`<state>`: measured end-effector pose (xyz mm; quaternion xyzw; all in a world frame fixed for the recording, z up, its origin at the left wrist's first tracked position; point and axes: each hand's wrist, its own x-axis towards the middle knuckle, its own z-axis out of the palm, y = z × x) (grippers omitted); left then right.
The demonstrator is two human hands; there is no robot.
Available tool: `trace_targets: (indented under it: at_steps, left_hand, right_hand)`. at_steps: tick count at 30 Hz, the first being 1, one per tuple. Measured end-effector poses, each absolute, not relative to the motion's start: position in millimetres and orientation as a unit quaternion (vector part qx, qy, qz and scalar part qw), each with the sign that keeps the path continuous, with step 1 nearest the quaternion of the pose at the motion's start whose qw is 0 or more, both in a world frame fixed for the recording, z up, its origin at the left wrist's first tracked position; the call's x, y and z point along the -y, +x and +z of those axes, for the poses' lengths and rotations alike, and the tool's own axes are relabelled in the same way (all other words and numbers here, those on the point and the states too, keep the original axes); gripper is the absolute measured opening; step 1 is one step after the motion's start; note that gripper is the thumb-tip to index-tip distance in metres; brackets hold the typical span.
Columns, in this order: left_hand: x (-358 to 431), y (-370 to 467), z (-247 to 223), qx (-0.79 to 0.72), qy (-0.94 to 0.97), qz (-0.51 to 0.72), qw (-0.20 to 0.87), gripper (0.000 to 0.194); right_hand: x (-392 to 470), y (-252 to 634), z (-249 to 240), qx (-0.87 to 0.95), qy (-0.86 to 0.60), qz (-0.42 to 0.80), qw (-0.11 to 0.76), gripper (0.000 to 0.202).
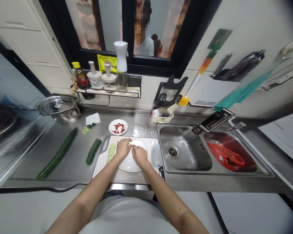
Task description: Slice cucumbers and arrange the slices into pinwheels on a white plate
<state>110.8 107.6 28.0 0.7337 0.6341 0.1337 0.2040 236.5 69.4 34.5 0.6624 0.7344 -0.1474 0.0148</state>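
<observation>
A white plate (131, 164) rests on the light cutting board (122, 178). Over its far side, my left hand (123, 148) has its fingers closed at a small pale green cucumber slice (131, 142). My right hand (139, 154) is just beside it, fingers bent together over the plate; what they hold is hidden. A row of cucumber slices (111, 152) overlaps along the board's left part. On the board's right side lies a knife (156, 156) with a black handle.
A cut cucumber (93, 151) and a long whole one (58, 154) lie left of the board. Behind it are a small plate of red bits (118, 127) and cucumber scraps (89, 128). At right is a double sink (185, 165) with a red bag (225, 156); a lidded pot (59, 109) stands far left.
</observation>
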Motion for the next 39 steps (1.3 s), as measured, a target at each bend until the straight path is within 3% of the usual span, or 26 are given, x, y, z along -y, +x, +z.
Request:
trace_targets:
  at_steps: [15,30,39]
  left_hand:
    - [-106,111,27,-0.634,0.733,0.140,0.206,0.025]
    - [-90,86,26,-0.652,0.673,0.268,0.223,0.026]
    - [-41,34,18,-0.703,0.590,0.310,0.247,0.029]
  right_hand:
    - [-68,239,38,-0.730,0.664,-0.162,0.005,0.034]
    - [-49,245,49,-0.710,0.677,-0.188,-0.047,0.036]
    - [-32,251,52,-0.705,0.675,-0.201,-0.079,0.036]
